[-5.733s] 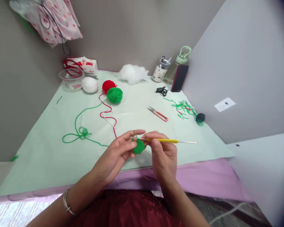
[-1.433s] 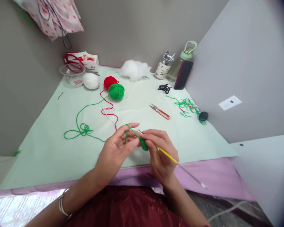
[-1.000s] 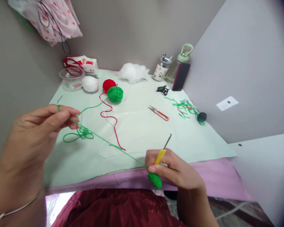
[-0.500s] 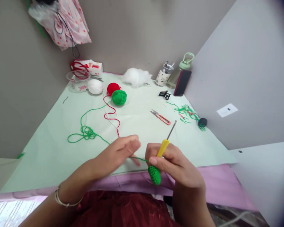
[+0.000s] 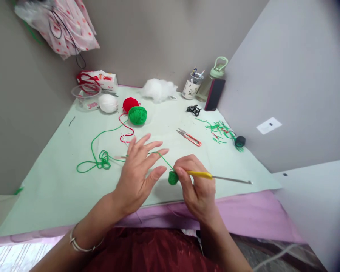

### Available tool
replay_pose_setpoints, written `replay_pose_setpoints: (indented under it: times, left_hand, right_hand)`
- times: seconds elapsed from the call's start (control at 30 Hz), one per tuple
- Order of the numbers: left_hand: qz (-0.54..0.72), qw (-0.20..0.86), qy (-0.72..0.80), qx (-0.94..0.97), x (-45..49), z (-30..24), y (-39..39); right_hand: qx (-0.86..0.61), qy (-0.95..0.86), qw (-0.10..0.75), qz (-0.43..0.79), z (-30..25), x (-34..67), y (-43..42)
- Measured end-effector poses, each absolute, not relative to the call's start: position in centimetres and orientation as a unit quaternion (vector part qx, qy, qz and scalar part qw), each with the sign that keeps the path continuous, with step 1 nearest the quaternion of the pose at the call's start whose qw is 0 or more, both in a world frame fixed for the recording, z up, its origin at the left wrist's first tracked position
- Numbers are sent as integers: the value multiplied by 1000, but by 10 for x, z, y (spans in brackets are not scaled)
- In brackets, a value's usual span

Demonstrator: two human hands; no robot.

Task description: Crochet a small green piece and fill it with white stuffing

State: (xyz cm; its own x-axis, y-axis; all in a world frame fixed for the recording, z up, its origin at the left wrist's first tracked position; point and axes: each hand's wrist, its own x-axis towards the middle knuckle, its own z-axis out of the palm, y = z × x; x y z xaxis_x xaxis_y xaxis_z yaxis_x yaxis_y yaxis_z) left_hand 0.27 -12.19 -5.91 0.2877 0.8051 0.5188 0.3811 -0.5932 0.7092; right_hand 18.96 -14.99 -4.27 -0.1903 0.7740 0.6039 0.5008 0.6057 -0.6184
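Observation:
My right hand pinches a small green crocheted piece at its top edge. A yellow-handled crochet hook is held in the same hand, its metal tip pointing right. My left hand is open with fingers spread, and green yarn runs over its fingers to the crocheted piece. Left of that hand the yarn lies in a loose tangle and leads back to a green yarn ball. A red yarn ball and a white yarn ball sit beside it.
Orange thread snips lie mid-table. Green and red yarn scraps surround a black roll at right. Behind are white stuffing, a hair clip, a pen cup, a bottle, a phone and a plastic tub.
My left hand has risen and spread its fingers, with the yarn drawn over them. In my right hand the hook has swung from pointing up to pointing right. The crocheted piece has moved up and left.

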Motion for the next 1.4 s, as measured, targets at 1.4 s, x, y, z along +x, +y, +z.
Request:
replay_pose_setpoints:
  times: [1.4]
  left_hand:
    - [466,752,305,352,22,-52,-135]
  right_hand:
    - [-376,-582,688,215,-73,172,-153]
